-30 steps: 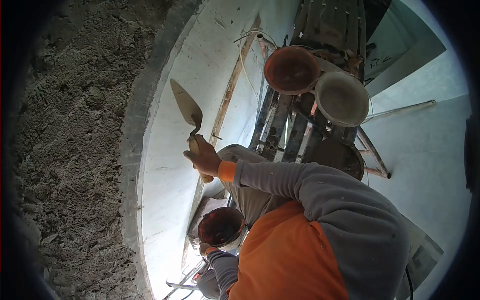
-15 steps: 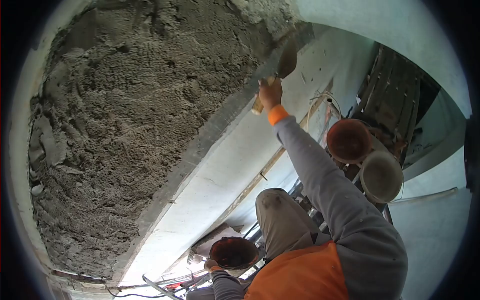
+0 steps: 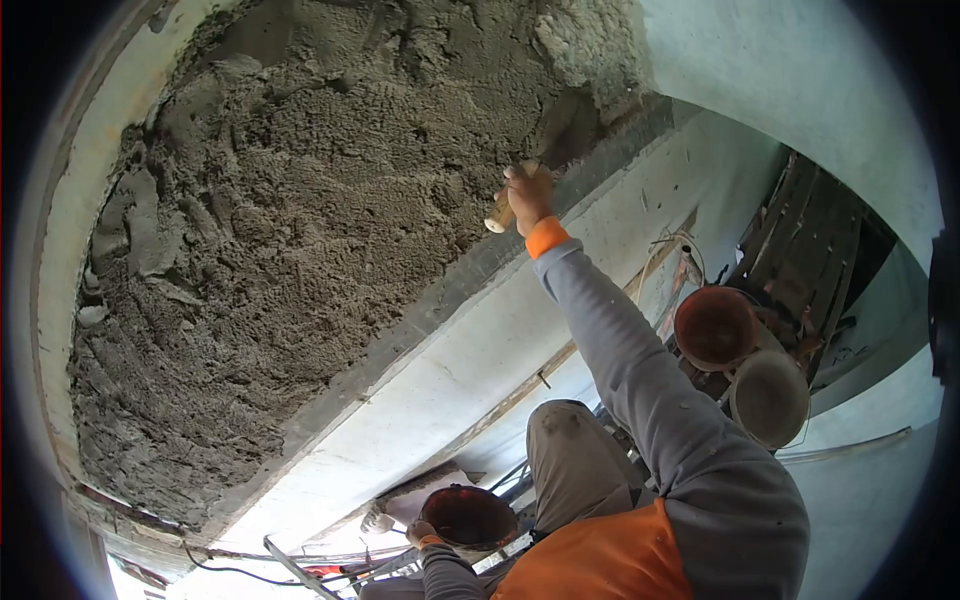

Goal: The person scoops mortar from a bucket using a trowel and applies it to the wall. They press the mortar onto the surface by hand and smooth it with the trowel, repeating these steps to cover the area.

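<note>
My right hand is closed around the wooden handle of a trowel. The dark blade lies against the rough grey mortar, close to its border with a smooth grey strip. Low in the view, my left hand grips the rim of a bucket held beside my knee. The bucket's dark inside shows, but I cannot make out how much it holds.
Two more buckets, one reddish and one grey, stand to the right near wooden planks. A white ledge runs diagonally below the mortar. A cable and a metal bar lie at the lower left.
The trowel has moved from over the smooth strip onto the mortar, its blade now flatter to the surface. The view has shifted slightly. My left hand still holds the bucket.
</note>
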`<state>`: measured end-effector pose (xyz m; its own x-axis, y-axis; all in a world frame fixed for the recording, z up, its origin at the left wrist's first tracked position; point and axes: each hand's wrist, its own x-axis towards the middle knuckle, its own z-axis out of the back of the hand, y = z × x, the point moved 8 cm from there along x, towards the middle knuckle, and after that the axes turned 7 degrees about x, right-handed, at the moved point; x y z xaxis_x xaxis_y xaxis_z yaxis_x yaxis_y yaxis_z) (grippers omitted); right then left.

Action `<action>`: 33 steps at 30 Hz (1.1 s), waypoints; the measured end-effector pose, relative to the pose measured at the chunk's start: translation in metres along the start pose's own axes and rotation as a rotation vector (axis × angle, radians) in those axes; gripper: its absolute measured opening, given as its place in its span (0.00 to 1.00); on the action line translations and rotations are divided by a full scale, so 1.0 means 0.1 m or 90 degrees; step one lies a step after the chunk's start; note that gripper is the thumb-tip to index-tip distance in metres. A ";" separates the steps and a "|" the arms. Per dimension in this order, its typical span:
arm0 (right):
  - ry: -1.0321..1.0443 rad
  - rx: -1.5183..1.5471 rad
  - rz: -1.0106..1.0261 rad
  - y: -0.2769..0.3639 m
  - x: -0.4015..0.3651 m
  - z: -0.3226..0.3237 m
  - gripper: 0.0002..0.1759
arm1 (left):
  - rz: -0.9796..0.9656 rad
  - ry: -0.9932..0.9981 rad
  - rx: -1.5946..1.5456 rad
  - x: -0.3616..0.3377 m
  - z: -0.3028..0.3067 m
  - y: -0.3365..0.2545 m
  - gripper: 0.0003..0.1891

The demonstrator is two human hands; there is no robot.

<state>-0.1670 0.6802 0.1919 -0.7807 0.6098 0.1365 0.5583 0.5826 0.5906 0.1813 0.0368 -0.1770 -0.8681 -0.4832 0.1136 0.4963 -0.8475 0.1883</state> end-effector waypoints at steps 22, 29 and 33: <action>-0.082 -0.547 0.268 1.02 0.68 0.21 0.10 | 0.231 0.011 -0.325 -0.07 -0.07 0.29 0.22; 0.407 -0.427 -0.035 -0.75 -2.20 0.00 0.29 | 0.246 -0.037 -0.303 -0.07 -0.24 0.37 0.18; 0.675 -0.478 -0.154 -1.11 -3.29 0.34 0.17 | 0.084 -0.081 -0.029 -0.13 -0.59 0.32 0.12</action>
<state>0.0375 0.4328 0.0538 -0.8692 -0.3809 0.3154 0.3526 -0.0299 0.9353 0.2079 0.0028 -0.2296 -0.7863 -0.5615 0.2578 0.6027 -0.7889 0.1199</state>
